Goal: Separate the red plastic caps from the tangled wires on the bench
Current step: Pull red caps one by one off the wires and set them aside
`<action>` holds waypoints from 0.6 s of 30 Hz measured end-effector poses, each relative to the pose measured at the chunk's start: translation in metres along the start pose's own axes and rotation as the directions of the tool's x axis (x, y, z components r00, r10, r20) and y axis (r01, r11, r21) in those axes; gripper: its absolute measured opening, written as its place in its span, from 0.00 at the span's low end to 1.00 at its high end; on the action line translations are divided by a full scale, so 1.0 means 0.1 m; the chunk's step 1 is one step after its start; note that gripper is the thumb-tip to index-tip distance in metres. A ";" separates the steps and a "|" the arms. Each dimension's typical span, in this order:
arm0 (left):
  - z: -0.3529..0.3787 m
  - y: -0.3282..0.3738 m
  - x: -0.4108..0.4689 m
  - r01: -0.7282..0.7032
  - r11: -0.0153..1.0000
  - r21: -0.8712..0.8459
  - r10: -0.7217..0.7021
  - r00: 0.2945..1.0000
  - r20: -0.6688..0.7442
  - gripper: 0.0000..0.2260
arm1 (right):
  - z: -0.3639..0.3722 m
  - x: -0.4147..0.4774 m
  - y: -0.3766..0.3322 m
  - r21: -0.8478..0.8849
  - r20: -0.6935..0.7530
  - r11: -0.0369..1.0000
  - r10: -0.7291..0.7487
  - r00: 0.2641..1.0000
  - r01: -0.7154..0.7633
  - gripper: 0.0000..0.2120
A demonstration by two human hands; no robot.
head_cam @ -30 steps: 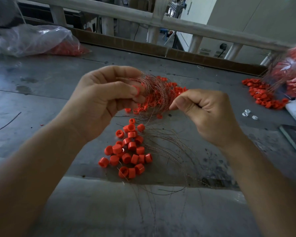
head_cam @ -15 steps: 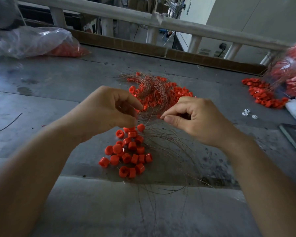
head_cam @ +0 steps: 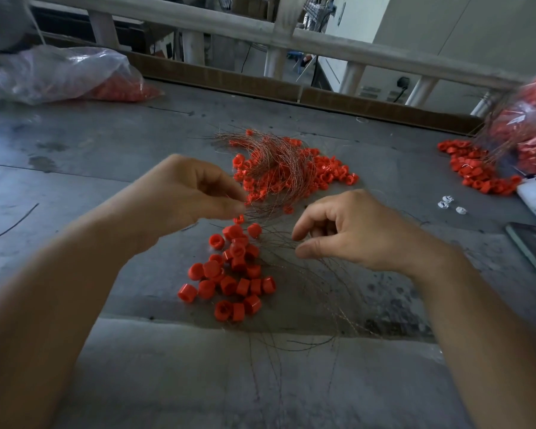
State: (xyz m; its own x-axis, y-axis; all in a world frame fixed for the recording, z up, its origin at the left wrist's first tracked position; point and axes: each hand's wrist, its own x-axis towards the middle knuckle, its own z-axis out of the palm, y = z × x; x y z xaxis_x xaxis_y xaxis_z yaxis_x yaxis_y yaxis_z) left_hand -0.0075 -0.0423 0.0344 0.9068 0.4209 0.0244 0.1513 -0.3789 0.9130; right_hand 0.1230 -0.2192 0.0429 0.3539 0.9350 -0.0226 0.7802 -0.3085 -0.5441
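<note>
A tangle of thin copper wires (head_cam: pixel 276 159) threaded with red plastic caps (head_cam: pixel 319 174) lies mid-bench. Nearer me sits a pile of loose red caps (head_cam: pixel 235 274), and bare wire strands (head_cam: pixel 316 292) fan out to its right. My left hand (head_cam: pixel 186 196) hovers at the tangle's near edge, its thumb and forefinger tips pinched together on fine wire strands. My right hand (head_cam: pixel 353 233) hangs just above the bare strands with thumb and fingers spread apart, holding nothing.
A clear bag of red caps (head_cam: pixel 68 72) lies at the far left. Another bag (head_cam: pixel 526 128) with spilled caps (head_cam: pixel 477 171) stands at the far right, beside small white parts (head_cam: pixel 449 204) and a dark tablet edge (head_cam: pixel 532 246). A railing runs along the back.
Both hands came down from chest height toward the bench. My right hand moved down and right, and its pinch opened over the bare strands. The left hand stayed pinched at the tangle's edge.
</note>
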 end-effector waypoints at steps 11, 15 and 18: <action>-0.06 -0.25 0.23 0.075 0.984 0.161 -0.010 0.928 -0.373 0.10 | -0.04 0.02 0.00 -0.002 -0.207 0.999 -0.042 0.977 0.043 0.26; -0.09 -0.31 0.41 0.114 0.973 0.202 -0.026 0.919 -0.394 0.05 | -0.05 0.03 0.06 -0.086 -0.338 0.995 0.011 0.941 -0.042 0.19; -0.11 -0.30 0.58 0.115 0.945 0.306 0.014 0.921 -0.390 0.10 | -0.06 0.05 0.13 -0.083 -0.434 0.992 0.053 0.900 -0.099 0.10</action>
State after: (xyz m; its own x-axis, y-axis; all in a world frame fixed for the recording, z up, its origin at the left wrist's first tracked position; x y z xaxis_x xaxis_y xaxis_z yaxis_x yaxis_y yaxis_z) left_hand 0.0360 0.0031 0.0126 0.6837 0.7035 0.1942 0.3676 -0.5619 0.7410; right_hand 0.1379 -0.2197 0.0409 0.5837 0.7487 0.3142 0.7815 -0.4132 -0.4674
